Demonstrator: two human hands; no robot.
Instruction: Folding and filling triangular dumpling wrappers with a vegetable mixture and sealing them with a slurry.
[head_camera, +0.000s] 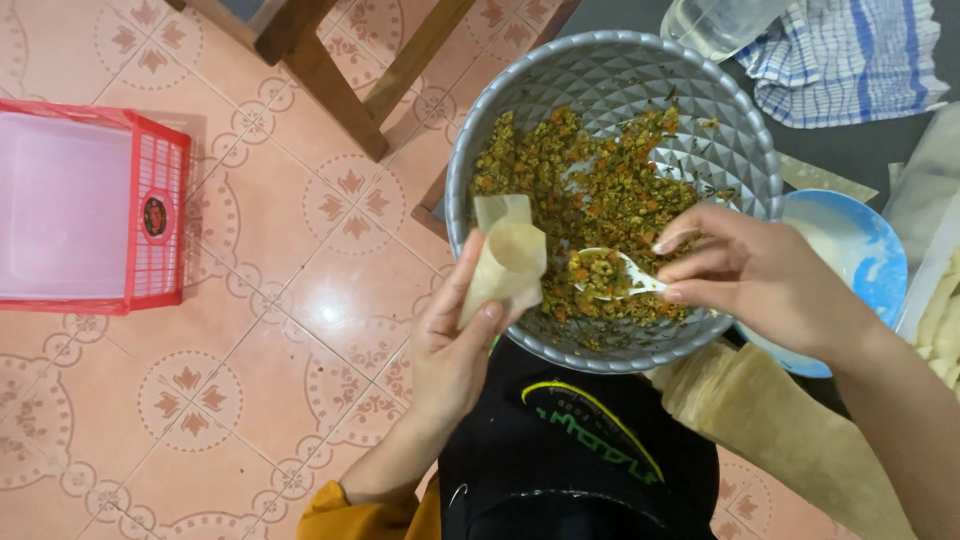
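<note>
Gripping a folded cone of thin pastry wrapper (508, 262) between thumb and fingers, my left hand (455, 345) is holding it upright just left of centre in the frame, at the near rim of the grey faceted bowl (735, 140). My right hand (755, 270) is pinching the handle of a white spoon (612, 275) in a closed grip, and the spoon's scoop is carrying a heap of the chopped filling just beside the cone's open mouth, not quite touching it as far as I am able to tell. That filling (590, 185), a crumbly mix of yellow, orange and green bits, is lying across the middle and lower part of the bowl, with bare grey wall showing around it. Behind my right hand, a blue bowl (880, 265) with a pale paste is sitting at the right of the frame. A stack of tan wrapper sheets (780, 420) is draping toward the lower right. A blue-and-white checked cloth (850, 60) is lying at the upper right, with a clear container (715, 22) beside it. At the left edge, a red plastic basket (150, 220) is standing on the patterned pink tile floor (270, 330), and wooden furniture legs (345, 85) are crossing the top of the frame.
</note>
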